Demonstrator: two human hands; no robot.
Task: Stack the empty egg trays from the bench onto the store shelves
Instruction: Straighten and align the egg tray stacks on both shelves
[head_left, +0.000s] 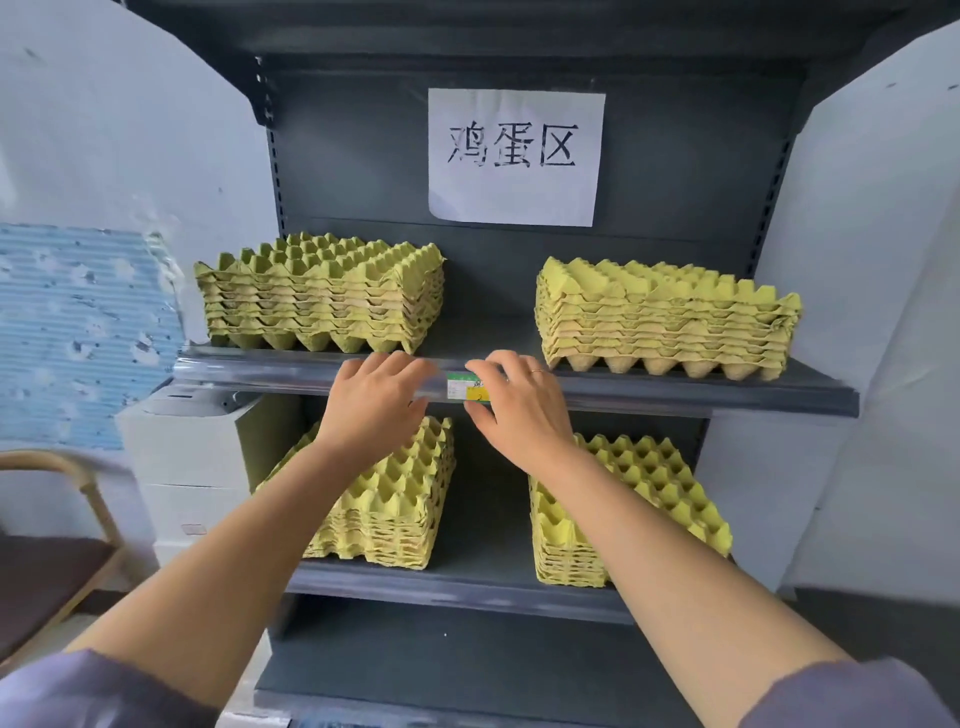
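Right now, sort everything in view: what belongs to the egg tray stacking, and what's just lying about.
Job: four stacks of yellow-green pulp egg trays, upper left, upper right, lower left, lower right; dark grey metal shelves; left hand, right hand.
Lying about: white paper sign; green-yellow price label; white boxes; wooden chair; blue ribbed panel.

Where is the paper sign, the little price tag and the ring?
paper sign (516, 156): head view, middle of the white sheet.
price tag (466, 388): head view, its green and yellow face.
ring (536, 371): head view, the band on a finger of the right hand (522, 410).
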